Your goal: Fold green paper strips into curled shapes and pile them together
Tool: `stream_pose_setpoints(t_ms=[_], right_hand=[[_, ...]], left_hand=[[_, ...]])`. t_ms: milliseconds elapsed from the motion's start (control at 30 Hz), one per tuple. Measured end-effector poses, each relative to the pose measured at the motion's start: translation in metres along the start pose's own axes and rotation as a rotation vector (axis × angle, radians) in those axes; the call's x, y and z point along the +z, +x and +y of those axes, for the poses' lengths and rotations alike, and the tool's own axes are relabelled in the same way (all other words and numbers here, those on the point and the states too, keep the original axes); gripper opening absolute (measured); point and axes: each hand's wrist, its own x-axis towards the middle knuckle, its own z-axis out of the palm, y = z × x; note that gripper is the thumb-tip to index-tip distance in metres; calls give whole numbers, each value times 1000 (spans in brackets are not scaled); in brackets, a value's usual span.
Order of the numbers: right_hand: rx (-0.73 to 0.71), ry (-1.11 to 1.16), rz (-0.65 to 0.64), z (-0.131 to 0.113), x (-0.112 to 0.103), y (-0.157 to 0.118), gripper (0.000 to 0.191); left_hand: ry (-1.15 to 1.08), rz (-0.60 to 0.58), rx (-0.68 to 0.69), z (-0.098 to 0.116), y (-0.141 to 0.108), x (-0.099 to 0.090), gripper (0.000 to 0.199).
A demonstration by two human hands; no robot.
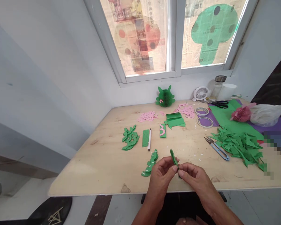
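Note:
Above the table's front edge, my left hand (164, 175) and my right hand (194, 175) pinch a small stack of green paper cutouts (174, 157) between thumbs and fingertips. The stack is seen nearly edge-on, and fingers hide its middle. Just left of my left hand lies a row of green cutouts with white strips (150, 163). Behind it are a white pen (149, 139), a green paper rectangle (145, 138) and a pile of curved green cutouts (130, 138). A pink curved cutout (162, 129) rests on a small green piece.
Blue-handled thread snips (217, 149) and green paper scraps (240, 147) lie to the right. Farther back are two tape rolls (204, 122), black scissors (219, 104), pink cutouts (148, 116), a green paper figure (165, 97), a small fan (200, 93) and a glass bottle (217, 88).

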Motion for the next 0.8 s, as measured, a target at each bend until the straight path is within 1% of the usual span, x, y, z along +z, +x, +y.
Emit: stream_pose_setpoints(t_ms=[167,300,433,567,667,800], right_hand=[[17,-5,29,-2,0,-2,28],[-12,0,32,-1,1,-2,27],[-22,-28,25,0,0,-2,28],[-18,-34,26,-2,0,-2,30],[-18,-49,30,-4,0,-3,31],[-24,-52,53,-5,0,-3,30]], left_hand=[[-18,28,-8,0,1,1,21],[-33,12,-3,0,1,2,24],[8,-18,-6,-2,5,1,26],[74,-33,18,-9,11,-4,27],[99,-20,30,-15,14,-6,28],[97,-14,29,-13,13,-4,27]])
